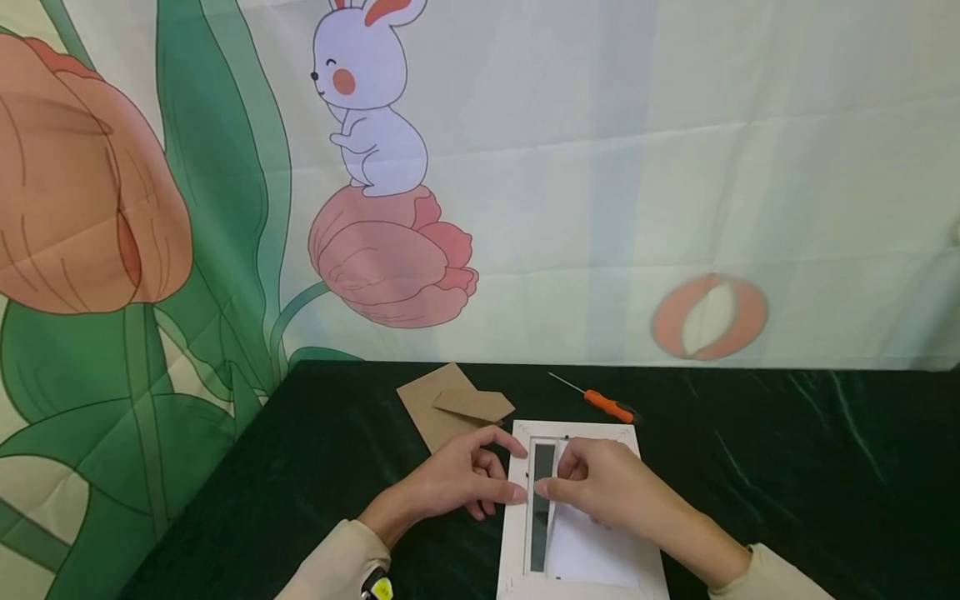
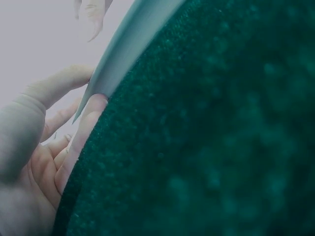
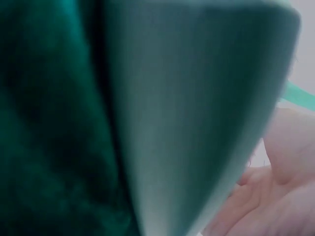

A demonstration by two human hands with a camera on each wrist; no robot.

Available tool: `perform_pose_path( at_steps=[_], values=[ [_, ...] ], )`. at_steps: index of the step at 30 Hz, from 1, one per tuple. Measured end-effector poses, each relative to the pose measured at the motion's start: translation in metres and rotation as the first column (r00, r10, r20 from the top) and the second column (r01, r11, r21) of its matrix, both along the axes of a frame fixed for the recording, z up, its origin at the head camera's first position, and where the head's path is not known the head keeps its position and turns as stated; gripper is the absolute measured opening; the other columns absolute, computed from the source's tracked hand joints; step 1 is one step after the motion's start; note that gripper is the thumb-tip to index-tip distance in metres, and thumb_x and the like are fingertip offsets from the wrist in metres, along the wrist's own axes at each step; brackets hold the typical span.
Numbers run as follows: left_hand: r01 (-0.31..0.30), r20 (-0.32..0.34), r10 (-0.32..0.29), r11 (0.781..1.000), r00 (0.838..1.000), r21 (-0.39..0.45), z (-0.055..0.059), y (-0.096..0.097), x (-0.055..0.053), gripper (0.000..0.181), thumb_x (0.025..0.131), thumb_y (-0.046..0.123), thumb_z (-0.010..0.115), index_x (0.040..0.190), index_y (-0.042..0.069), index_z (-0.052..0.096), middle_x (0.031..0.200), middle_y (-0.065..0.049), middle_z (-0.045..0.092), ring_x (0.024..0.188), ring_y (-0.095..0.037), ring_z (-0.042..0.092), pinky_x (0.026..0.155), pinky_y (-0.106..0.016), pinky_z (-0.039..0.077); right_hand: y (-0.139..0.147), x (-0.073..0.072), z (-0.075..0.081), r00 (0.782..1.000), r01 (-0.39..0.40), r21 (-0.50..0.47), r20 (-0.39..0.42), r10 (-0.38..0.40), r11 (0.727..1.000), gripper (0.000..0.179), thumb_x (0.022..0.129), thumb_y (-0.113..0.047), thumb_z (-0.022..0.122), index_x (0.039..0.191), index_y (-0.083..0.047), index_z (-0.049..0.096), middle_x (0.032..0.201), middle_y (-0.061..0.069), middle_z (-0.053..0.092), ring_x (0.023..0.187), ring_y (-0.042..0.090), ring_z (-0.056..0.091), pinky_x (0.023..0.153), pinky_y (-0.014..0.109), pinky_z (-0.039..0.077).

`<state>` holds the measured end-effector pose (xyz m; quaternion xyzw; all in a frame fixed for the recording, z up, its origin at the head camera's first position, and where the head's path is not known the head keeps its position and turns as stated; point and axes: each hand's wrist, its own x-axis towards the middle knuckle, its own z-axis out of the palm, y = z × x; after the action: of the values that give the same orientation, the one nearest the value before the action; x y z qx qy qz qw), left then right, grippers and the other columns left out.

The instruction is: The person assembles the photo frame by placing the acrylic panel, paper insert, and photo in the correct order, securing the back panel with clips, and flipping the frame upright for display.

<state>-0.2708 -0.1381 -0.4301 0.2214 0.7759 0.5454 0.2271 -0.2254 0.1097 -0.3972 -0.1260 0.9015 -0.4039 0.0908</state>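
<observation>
Along the back: backdrop (image 1: pixel 540 167) printed with tulips (image 1: pixel 97 183) and a rabbit (image 1: pixel 382 142). Below: dark green, velvety tabletop (image 1: pixel 787 483). On it: white frame (image 1: pixel 516 542), left edge gripped by my left hand (image 1: pixel 457 475); white sheet (image 1: pixel 592 550) inside, my right hand (image 1: pixel 622 483) curled at its edge, pinching or not I cannot tell; brown cards (image 1: pixel 426 417); orange-handled screwdriver (image 1: pixel 603 404).

printed cloth backdrop (image 1: pixel 540 225) across the rear, pale, creased, faint blue bands (image 1: pixel 617 192), orange tulip (image 1: pixel 82 192) plus green leaves (image 1: pixel 213 125) at left, white rabbit (image 1: pixel 386 150) atop pink tulip (image 1: pixel 382 267) left of center, orange oval (image 1: pixel 670 321) low right, tabletop (image 1: pixel 787 475) in dark green velvety cloth, soft diffuse light
</observation>
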Motion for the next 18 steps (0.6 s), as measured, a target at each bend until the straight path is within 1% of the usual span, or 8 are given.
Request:
perform_pose_path(
  at_steps=[4,7,10,14,16,18],
  values=[
    [-0.003,-0.011,0.003,1.0,1.0,-0.012,-0.001,0.0,0.0,0.043,0.095,0.014,0.082,0.133,0.01,0.061,0.082,-0.008,0.071,0.065,-0.02,0.067,0.062,-0.033,0.061,-0.005,0.0,-0.002,0.999,0.024,0.052,-0.044,-0.022,0.998,0.032,0.089,-0.034,0.088,0.081,-0.014,0.064,0.065,0.0,0.057,0.057,0.016,0.053,0.052,0.029,0.038],
    [-0.006,-0.009,0.006,1.0,1.0,-0.016,-0.001,0.0,0.001,0.043,0.095,0.014,0.082,0.133,0.01,0.061,0.082,-0.008,0.071,0.065,-0.02,0.067,0.062,-0.033,0.061,-0.007,-0.001,-0.003,0.998,0.035,0.064,-0.061,-0.032,0.997,0.035,0.087,-0.037,0.089,0.081,-0.014,0.064,0.066,0.0,0.056,0.06,0.017,0.051,0.053,0.029,0.036],
    [-0.011,-0.01,0.01,1.0,1.0,-0.01,0.0,0.0,0.001,0.043,0.095,0.014,0.082,0.132,0.009,0.062,0.082,-0.009,0.071,0.064,-0.02,0.067,0.062,-0.034,0.061,-0.007,-0.003,-0.006,0.997,0.026,0.067,-0.073,-0.021,0.997,0.039,0.086,-0.043,0.089,0.082,-0.013,0.063,0.064,0.0,0.055,0.059,0.017,0.051,0.052,0.029,0.036],
    [-0.021,-0.015,0.021,1.0,1.0,-0.007,0.001,0.001,0.001,0.043,0.094,0.015,0.083,0.131,0.01,0.062,0.081,-0.009,0.071,0.063,-0.021,0.066,0.061,-0.034,0.061,-0.006,-0.009,-0.014,0.995,0.007,0.102,-0.104,0.004,0.995,0.048,0.085,-0.054,0.086,0.085,-0.013,0.062,0.063,-0.001,0.053,0.057,0.016,0.051,0.051,0.029,0.037],
    [-0.023,-0.013,0.023,1.0,1.0,-0.01,0.001,0.001,0.001,0.043,0.094,0.015,0.083,0.131,0.01,0.063,0.081,-0.009,0.071,0.063,-0.02,0.066,0.061,-0.034,0.061,-0.006,-0.009,-0.015,0.993,0.011,0.118,-0.117,0.003,0.993,0.051,0.084,-0.057,0.086,0.086,-0.013,0.061,0.063,-0.001,0.053,0.057,0.016,0.051,0.051,0.029,0.037],
    [-0.023,-0.009,0.023,1.0,1.0,-0.012,0.001,0.001,0.001,0.043,0.094,0.015,0.084,0.131,0.01,0.063,0.081,-0.009,0.071,0.063,-0.02,0.066,0.061,-0.033,0.061,-0.009,-0.005,-0.011,0.994,0.024,0.119,-0.107,-0.011,0.993,0.051,0.082,-0.056,0.088,0.085,-0.013,0.061,0.062,0.0,0.052,0.056,0.016,0.05,0.051,0.029,0.036]
  ],
)
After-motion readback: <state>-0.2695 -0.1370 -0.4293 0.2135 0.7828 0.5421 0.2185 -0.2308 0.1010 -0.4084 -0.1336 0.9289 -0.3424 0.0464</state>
